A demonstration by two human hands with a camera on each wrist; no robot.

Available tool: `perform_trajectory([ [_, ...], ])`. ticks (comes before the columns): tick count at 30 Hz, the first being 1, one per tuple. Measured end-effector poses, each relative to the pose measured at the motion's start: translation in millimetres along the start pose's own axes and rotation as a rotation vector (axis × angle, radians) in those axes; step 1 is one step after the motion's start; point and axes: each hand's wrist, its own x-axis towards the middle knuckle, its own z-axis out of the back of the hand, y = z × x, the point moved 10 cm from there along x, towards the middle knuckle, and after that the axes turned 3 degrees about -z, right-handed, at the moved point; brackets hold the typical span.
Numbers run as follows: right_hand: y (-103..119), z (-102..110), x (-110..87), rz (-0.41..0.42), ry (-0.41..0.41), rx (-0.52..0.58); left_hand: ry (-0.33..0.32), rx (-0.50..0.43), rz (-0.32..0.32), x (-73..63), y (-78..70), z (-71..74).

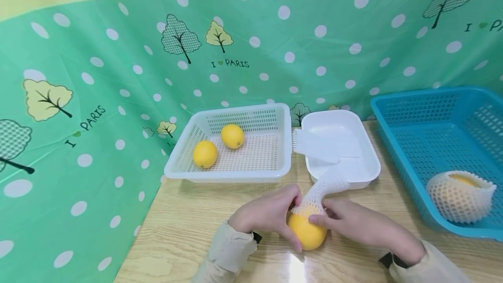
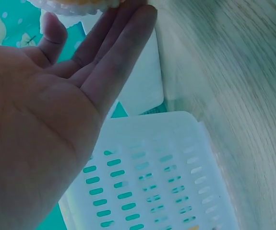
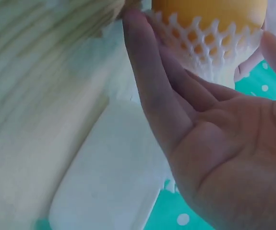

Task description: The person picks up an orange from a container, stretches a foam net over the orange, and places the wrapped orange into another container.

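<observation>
An orange (image 1: 308, 235) sits low over the table between both hands, its near side bare. A white foam net sleeve (image 1: 322, 189) covers its far end and trails back to the white tray. My left hand (image 1: 267, 211) holds the fruit's left side, thumb near the bottom. From the right, my right hand (image 1: 349, 222) grips it, with the thumb on the peel close to the net's edge. In the right wrist view the net's open mesh (image 3: 214, 48) hugs the orange (image 3: 210, 9) beside the fingers. The left wrist view catches only the netted edge (image 2: 75, 7) above the fingertips.
A white slotted basket (image 1: 228, 177) with two bare oranges (image 1: 204, 154) stands at the back left. Beside it, flattened foam netting (image 1: 314, 145) lies across a white tray (image 1: 371, 160). On the right, a blue basket (image 1: 404, 178) holds a fruit in a foam net (image 1: 457, 200).
</observation>
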Motion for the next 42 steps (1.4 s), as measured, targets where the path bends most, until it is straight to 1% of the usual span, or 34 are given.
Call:
perform_trajectory([
  [6,0,6,4.9,-0.015,-0.063,0.043,-0.032,0.049,0.000,0.7,0.5,3.1],
  [9,0,7,5.7,-0.031,-0.089,0.092,-0.044,0.090,-0.006,1.3,-0.5,3.7],
  [11,-1,10,5.5,-0.045,-0.122,0.108,-0.060,0.134,-0.015,2.0,-2.0,4.6],
  [13,0,13,5.0,-0.036,-0.176,0.086,-0.082,0.176,-0.018,2.4,-2.6,5.8],
  [16,5,21,3.6,0.001,-0.273,0.000,-0.133,0.239,-0.024,4.1,-2.9,8.2],
  [18,9,25,2.1,0.035,-0.324,-0.059,-0.158,0.262,-0.024,5.5,-2.6,8.4],
  [20,13,28,0.7,0.048,-0.350,-0.105,-0.178,0.279,-0.026,6.4,-3.3,8.5],
  [23,15,29,-0.2,0.047,-0.351,-0.130,-0.191,0.285,-0.033,6.2,-5.0,8.1],
  [28,16,26,1.1,0.048,-0.321,-0.105,-0.189,0.228,-0.045,0.8,-2.0,6.8],
  [32,18,23,0.9,0.053,-0.318,-0.127,-0.167,0.143,-0.029,-7.1,3.0,7.0],
  [35,19,22,-0.4,0.055,-0.328,-0.167,-0.167,0.059,0.000,-11.7,6.4,9.6],
  [37,19,20,-0.8,0.061,-0.321,-0.169,-0.179,0.001,0.021,-13.2,8.8,12.3],
  [40,24,17,-1.1,0.102,-0.308,-0.179,-0.204,-0.091,0.050,-14.5,11.6,16.6],
  [42,27,15,-1.3,0.134,-0.303,-0.185,-0.217,-0.171,0.065,-15.6,12.8,18.8],
])
